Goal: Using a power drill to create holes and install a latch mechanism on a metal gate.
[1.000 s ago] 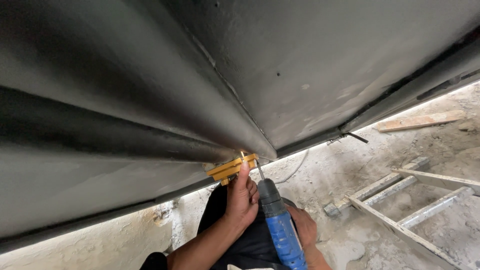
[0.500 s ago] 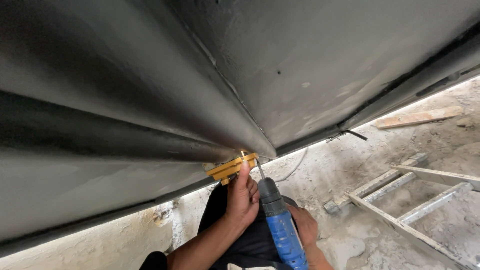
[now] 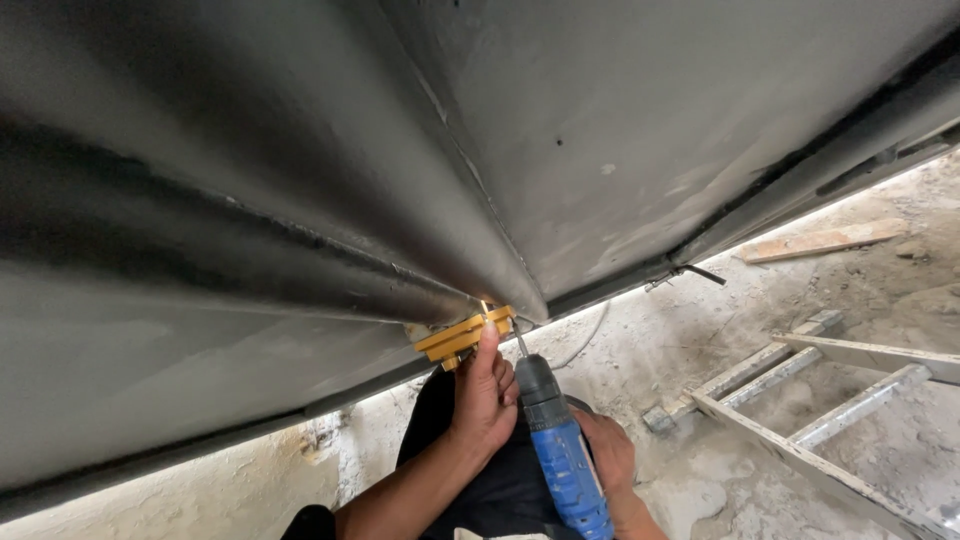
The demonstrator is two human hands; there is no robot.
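Observation:
A yellow metal bracket (image 3: 458,339) sits at the bottom edge of a big dark grey metal door panel (image 3: 300,200). My left hand (image 3: 484,392) presses fingers against the bracket. My right hand (image 3: 604,452) grips a blue and black power drill (image 3: 556,446). The drill's thin bit (image 3: 519,340) points up at the right end of the bracket, by the fold in the panel. My dark trouser legs show below the hands.
A second grey panel (image 3: 700,120) leans at the right, meeting the first at a seam. A metal ladder (image 3: 820,400) lies on the dusty concrete floor at the right. A wooden plank (image 3: 820,240) lies farther back. A thin cable (image 3: 590,340) runs on the floor.
The view has shifted slightly. Both hands, the drill and the bracket stay in the same place.

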